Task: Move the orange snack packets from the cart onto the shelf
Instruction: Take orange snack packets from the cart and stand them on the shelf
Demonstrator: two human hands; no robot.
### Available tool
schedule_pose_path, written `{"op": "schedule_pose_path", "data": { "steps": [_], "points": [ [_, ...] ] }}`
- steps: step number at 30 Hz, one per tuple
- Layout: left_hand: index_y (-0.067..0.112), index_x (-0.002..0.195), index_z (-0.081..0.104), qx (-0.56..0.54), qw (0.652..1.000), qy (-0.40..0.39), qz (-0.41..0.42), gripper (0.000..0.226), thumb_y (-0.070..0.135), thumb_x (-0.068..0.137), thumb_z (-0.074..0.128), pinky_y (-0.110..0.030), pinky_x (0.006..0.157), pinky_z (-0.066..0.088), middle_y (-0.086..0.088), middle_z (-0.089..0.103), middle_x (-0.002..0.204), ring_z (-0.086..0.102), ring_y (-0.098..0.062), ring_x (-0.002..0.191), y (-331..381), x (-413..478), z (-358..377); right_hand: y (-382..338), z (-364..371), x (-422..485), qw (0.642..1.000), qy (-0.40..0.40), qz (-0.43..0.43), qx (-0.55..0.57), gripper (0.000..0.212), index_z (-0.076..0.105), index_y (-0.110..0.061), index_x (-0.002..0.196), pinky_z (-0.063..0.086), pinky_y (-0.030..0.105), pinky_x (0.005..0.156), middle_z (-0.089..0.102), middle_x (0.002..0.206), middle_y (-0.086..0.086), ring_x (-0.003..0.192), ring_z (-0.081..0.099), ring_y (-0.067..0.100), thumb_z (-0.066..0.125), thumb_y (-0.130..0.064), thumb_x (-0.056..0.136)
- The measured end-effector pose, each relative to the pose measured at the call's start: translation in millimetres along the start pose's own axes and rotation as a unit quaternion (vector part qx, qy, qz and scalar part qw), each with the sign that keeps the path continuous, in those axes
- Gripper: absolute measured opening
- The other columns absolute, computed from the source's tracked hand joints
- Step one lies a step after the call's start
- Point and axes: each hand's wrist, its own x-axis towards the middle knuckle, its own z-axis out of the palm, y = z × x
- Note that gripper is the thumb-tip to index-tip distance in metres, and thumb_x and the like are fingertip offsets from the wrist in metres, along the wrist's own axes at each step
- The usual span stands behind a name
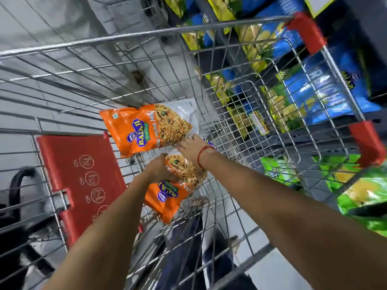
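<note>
A grey floor (pixel 41 21) and stocked shelf (pixel 326 80) are being seen beyond both hands. Inside the cart (pixel 129 36), two orange packets are being handled: one (pixel 165 197) is being gripped by the left hand (pixel 161 170), another (pixel 142 128) is being touched by the right hand's (pixel 192 146) spread fingers.

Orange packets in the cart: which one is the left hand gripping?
The nearer packet, logo upside down. The left hand closes on its top edge; the far packet lies flat, with the right hand at its corner.
</note>
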Motion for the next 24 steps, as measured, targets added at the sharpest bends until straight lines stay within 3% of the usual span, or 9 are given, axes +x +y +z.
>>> {"op": "schedule_pose_path", "data": {
  "steps": [4, 7, 11, 16, 19, 22, 24],
  "points": [
    [0.006, 0.121, 0.050, 0.049, 0.998, 0.020, 0.027, 0.076, 0.030, 0.057, 0.084, -0.036, 0.092, 0.046, -0.016, 0.062, 0.120, 0.057, -0.032, 0.110, 6.4, -4.9, -4.1, -0.9, -7.9, -6.9, 0.999, -0.013, 0.033, 0.018, 0.044, 0.031, -0.002, 0.138, 0.023, 0.046, 0.111, 0.036, 0.145, 0.020, 0.137, 0.027, 0.032, 0.032, -0.007, 0.094],
    [0.007, 0.113, 0.056, 0.072, 0.995, 0.037, 0.057, 0.066, 0.031, 0.058, 0.084, -0.036, 0.089, 0.047, -0.015, 0.065, 0.114, 0.059, -0.031, 0.105, 14.8, -16.9, -6.3, 2.1, -12.1, -17.0, 0.996, -0.038, 0.056, 0.061, 0.052, 0.030, -0.006, 0.139, 0.032, 0.048, 0.108, 0.032, 0.148, 0.018, 0.138, 0.024, 0.033, 0.045, -0.008, 0.090],
    [0.010, 0.114, 0.056, 0.119, 0.988, 0.046, 0.090, 0.066, 0.035, 0.059, 0.082, -0.039, 0.088, 0.050, -0.013, 0.066, 0.111, 0.060, -0.030, 0.102, 30.3, -36.2, -8.8, 7.0, -22.4, -47.3, 0.993, -0.047, 0.031, 0.101, 0.074, 0.037, -0.016, 0.137, 0.046, 0.047, 0.099, 0.042, 0.142, 0.011, 0.133, 0.033, 0.032, 0.072, -0.013, 0.071],
    [0.016, 0.127, 0.048, 0.139, 0.973, 0.101, 0.156, 0.074, 0.038, 0.063, 0.080, -0.040, 0.096, 0.045, -0.013, 0.062, 0.120, 0.057, -0.032, 0.110, 63.9, -67.9, -28.3, 22.6, -55.8, -96.2, 0.991, -0.025, 0.095, 0.090, 0.076, 0.044, -0.025, 0.130, 0.049, 0.044, 0.094, 0.056, 0.127, 0.010, 0.122, 0.047, 0.033, 0.079, -0.033, 0.063],
    [0.018, 0.128, 0.047, 0.144, 0.927, 0.259, 0.229, 0.081, 0.048, 0.059, 0.077, -0.041, 0.103, 0.031, -0.010, 0.054, 0.130, 0.046, -0.029, 0.122, 87.7, -100.9, -46.9, 37.1, -76.5, -136.0, 0.977, 0.035, 0.158, 0.136, 0.065, 0.051, -0.021, 0.122, 0.051, 0.040, 0.088, 0.064, 0.117, 0.008, 0.113, 0.055, 0.031, 0.077, -0.032, 0.064],
    [0.010, 0.125, 0.051, 0.003, 0.849, 0.420, 0.322, 0.072, 0.039, 0.065, 0.077, -0.030, 0.105, 0.028, -0.016, 0.051, 0.130, 0.044, -0.028, 0.121, 111.8, -142.2, -54.2, 50.0, -89.4, -183.8, 0.933, 0.136, 0.246, 0.224, 0.071, 0.050, -0.025, 0.125, 0.050, 0.039, 0.086, 0.065, 0.117, 0.007, 0.113, 0.056, 0.030, 0.078, -0.035, 0.060],
    [0.008, 0.122, 0.051, -0.141, 0.786, 0.506, 0.326, 0.064, 0.035, 0.070, 0.076, -0.019, 0.105, 0.027, -0.017, 0.051, 0.126, 0.044, -0.025, 0.118, 123.3, -166.6, -48.5, 53.7, -96.2, -213.9, 0.892, 0.204, 0.291, 0.281, 0.070, 0.052, -0.026, 0.125, 0.049, 0.040, 0.089, 0.065, 0.118, 0.009, 0.112, 0.057, 0.031, 0.077, -0.040, 0.061]
  ]
}}
